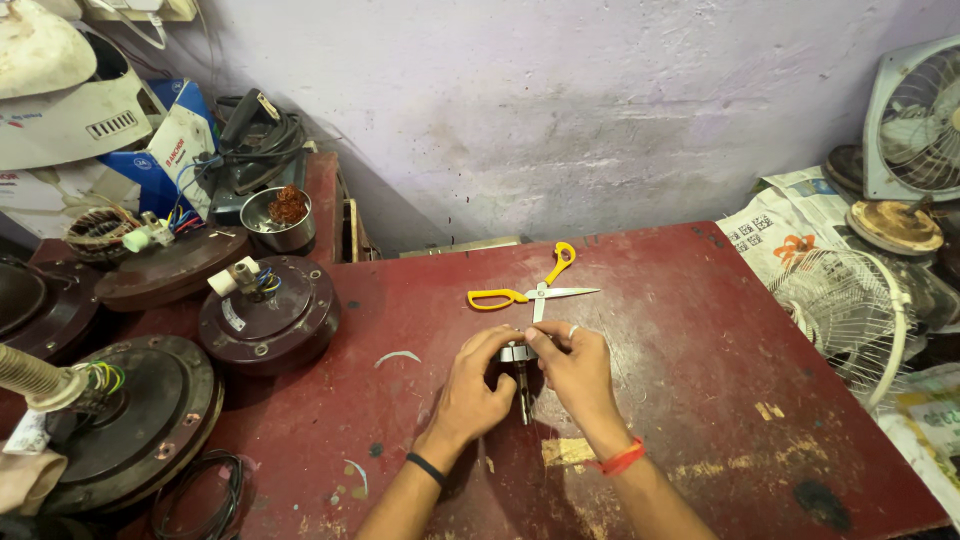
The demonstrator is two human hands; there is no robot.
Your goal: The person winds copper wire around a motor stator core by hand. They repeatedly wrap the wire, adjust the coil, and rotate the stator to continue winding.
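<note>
My left hand [477, 385] and my right hand [572, 368] meet over the middle of the red table [700, 340], both pinching a small metal part [516, 353] between their fingertips. A thin dark metal stem [523, 395] hangs from that part toward me, between the two hands. Just beyond my fingers lie yellow-handled scissors [535, 291], blades open, on the tabletop. A ring shows on my right hand, a red band on its wrist and a black band on the left wrist.
Several dark brown ceiling-fan motors [268, 312] with wires crowd the left side. A steel bowl of copper wire [281, 215] stands behind them. White fan guards [850, 310], an exhaust fan [915, 120] and newspaper lie at the right. A wall is close behind.
</note>
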